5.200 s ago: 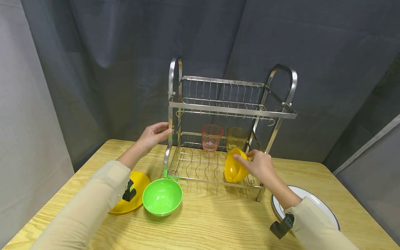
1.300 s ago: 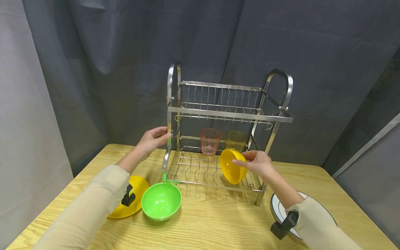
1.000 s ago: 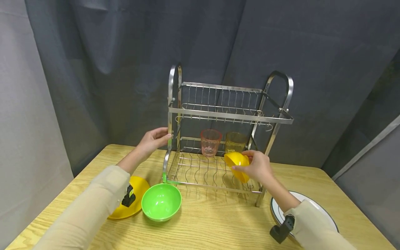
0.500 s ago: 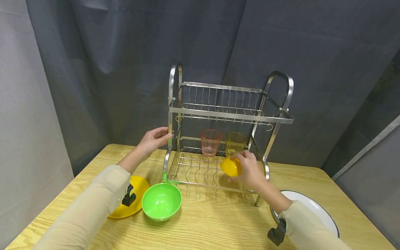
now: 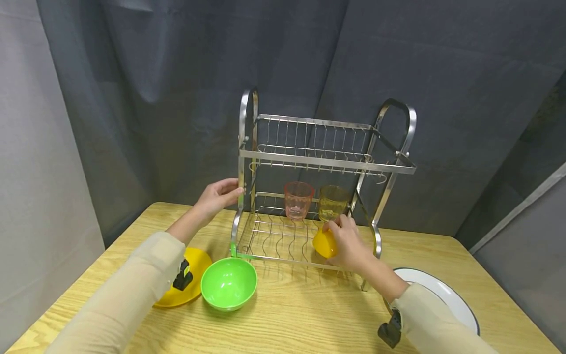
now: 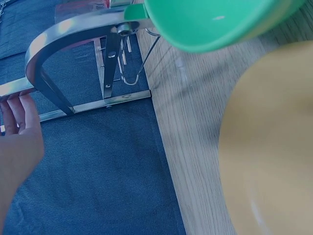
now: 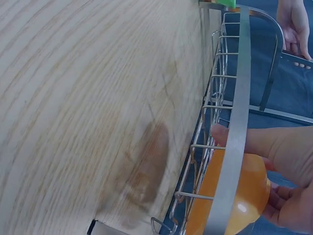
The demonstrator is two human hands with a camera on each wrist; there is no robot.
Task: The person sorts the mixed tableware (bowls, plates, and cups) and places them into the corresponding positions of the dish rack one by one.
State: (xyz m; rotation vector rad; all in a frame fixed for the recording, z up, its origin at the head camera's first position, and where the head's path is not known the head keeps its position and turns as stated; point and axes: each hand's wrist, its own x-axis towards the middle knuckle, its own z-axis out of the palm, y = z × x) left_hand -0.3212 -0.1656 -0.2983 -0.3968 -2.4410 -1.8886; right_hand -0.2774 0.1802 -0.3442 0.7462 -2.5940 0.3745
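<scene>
My right hand grips a yellow bowl at the right end of the dish rack's lower tier. In the right wrist view the bowl shows its rounded outside behind the front rail, thumb on one side and fingers on the other. My left hand holds the left upright of the metal dish rack; the left wrist view shows its fingers hooked round the bar. Behind the bowl, a pink cup and an amber cup stand on the lower tier.
A green bowl sits on the wooden table before the rack's left corner. Beside it a yellow plate lies partly under my left sleeve. White dark-rimmed plates are at the right, partly hidden by my right forearm.
My right hand has turned the yellow bowl from its hollow facing left to its rounded outside showing, and lowered it a little onto the lower tier. My left hand stays on the upright.
</scene>
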